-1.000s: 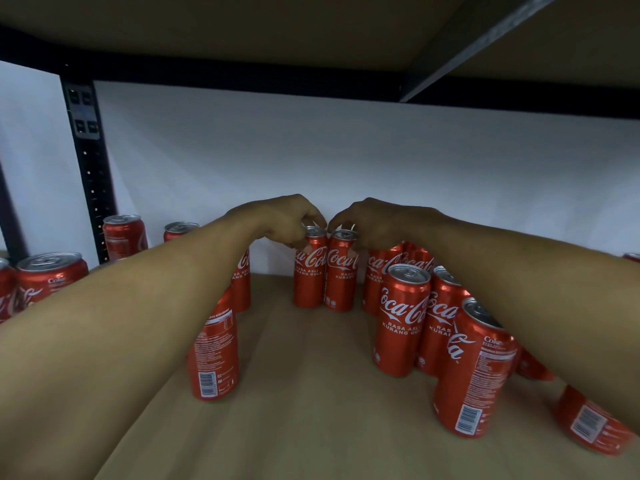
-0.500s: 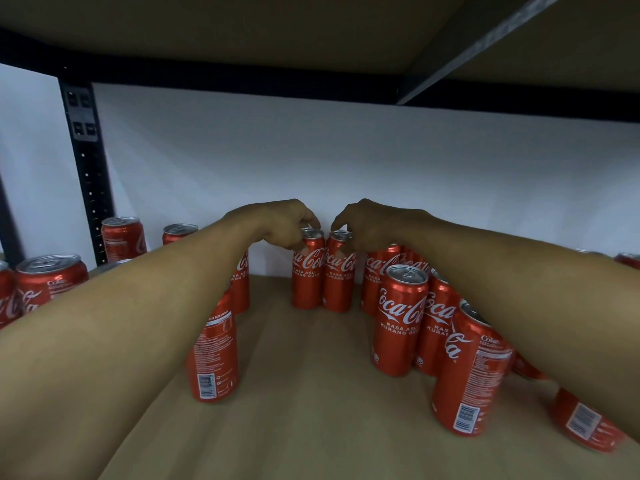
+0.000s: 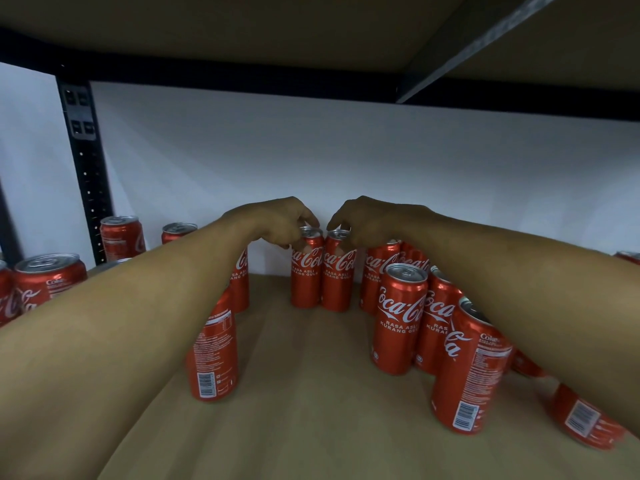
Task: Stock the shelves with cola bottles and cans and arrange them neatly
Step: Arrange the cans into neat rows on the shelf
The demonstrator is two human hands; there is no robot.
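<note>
Two tall red cola cans stand side by side at the back of the wooden shelf, against the white wall. My left hand grips the top of the left can with curled fingers. My right hand grips the top of the right can the same way. Both cans stand upright on the shelf, touching each other. To the right a cluster of several more cans stands partly under my right forearm. Two cans stand under my left forearm.
A black shelf upright rises at the left, with several cans on the neighbouring shelf beyond it. The shelf above hangs low overhead. A can sits tilted at the lower right edge.
Both hands stay on the tops of the two back cans. The cans have shifted very slightly left, still close against the wall.
</note>
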